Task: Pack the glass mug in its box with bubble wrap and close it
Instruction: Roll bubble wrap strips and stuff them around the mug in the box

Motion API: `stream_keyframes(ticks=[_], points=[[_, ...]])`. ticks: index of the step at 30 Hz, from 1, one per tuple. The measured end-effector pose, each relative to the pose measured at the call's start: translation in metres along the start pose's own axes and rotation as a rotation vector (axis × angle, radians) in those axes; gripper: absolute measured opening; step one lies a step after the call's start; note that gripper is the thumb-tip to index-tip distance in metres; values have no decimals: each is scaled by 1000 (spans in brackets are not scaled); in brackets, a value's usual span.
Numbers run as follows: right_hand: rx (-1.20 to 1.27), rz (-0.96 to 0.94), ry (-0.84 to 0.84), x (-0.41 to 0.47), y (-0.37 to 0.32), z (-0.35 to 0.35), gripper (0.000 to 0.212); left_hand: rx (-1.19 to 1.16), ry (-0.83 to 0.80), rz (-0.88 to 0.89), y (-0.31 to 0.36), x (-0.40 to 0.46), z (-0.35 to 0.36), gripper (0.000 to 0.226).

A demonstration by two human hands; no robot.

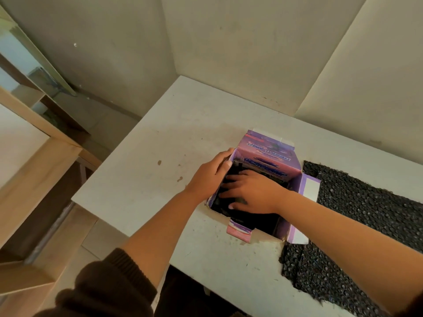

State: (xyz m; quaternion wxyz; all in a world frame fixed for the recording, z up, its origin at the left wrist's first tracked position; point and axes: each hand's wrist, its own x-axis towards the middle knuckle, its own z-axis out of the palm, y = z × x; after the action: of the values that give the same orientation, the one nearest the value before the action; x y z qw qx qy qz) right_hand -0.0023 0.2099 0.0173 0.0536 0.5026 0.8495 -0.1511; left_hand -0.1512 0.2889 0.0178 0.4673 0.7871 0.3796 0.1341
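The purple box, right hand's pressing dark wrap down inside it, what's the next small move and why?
Probably lift the right hand out, then fold the flaps shut: the purple box looks filled with dark wrap, the left hand steadies its wall, and all flaps stand open.

- Light is soft and kinda dim overall, warm beige cast, no hard highlights anywhere.
- Brightest patch is the window area (20, 58) up at 10 o'clock, looks like daylight coming in from there.
- The table (142, 179) is evenly lit; only faint, fuzzy shadows sit under the box (270, 156) near its bottom edge.
- Inside of the box is really dark, detail there is basically lost.
- Wide-angle bend is obvious: wall lines and the wooden frame (34, 161) at 9 o'clock lean and curve.
- Whole thing is a bit soft and smeary, especially the sleeve (107, 291) at 7 o'clock.
- Black bubble wrap (366, 213) at 4 o'clock shows tiny speckled glints.
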Motion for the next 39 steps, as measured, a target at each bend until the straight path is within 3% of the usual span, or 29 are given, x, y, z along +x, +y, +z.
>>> stream_keyframes(ticks=[4,13,17,21,25,28,30,34,39], points=[[-143,-169,-68,-1,-2,9,41,33,-4,5,0,0,1,43],[-46,-33,-50,-7,-6,3,40,49,-33,-5,8,0,-7,44],[132,180,90,-34,-3,-9,41,21,30,-15,26,5,-17,45],[263,419,288,-67,-9,-17,38,97,86,136,53,9,-10,37],[407,689,583,-106,-23,-15,30,160,-23,362,82,1,24,31],[436,880,896,-141,-37,-3,22,199,-132,517,105,-13,62,27],[493,1012,994,-169,-43,10,21,210,-177,603,121,-23,92,26],[618,1208,888,-238,-46,53,23,230,-269,727,149,-44,159,23],[549,1304,673,-325,-52,113,27,272,-417,618,154,-74,242,25]])
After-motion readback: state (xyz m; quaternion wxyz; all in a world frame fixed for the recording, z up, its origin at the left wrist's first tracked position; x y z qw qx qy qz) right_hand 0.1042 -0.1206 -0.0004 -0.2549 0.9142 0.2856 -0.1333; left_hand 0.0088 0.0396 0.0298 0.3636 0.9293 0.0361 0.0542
